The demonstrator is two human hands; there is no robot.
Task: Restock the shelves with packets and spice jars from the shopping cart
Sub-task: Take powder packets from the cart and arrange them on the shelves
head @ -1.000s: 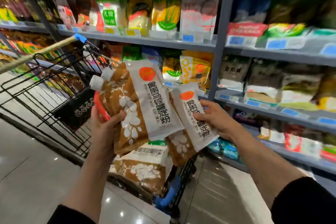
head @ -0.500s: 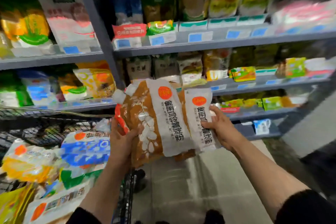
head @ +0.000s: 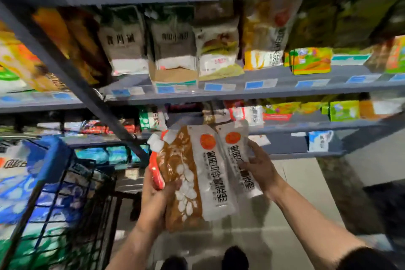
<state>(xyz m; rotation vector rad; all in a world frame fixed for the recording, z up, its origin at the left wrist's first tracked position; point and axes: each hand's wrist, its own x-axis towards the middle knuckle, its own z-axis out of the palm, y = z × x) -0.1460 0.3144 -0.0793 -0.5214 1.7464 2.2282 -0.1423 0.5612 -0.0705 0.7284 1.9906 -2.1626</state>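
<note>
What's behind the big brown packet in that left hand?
Behind the brown packet, a red packet edge and white caps show; the rest is hidden.

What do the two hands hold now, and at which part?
The left hand grips the brown-and-white packets by their lower left edge. The right hand holds the right packet at its right side.
</note>
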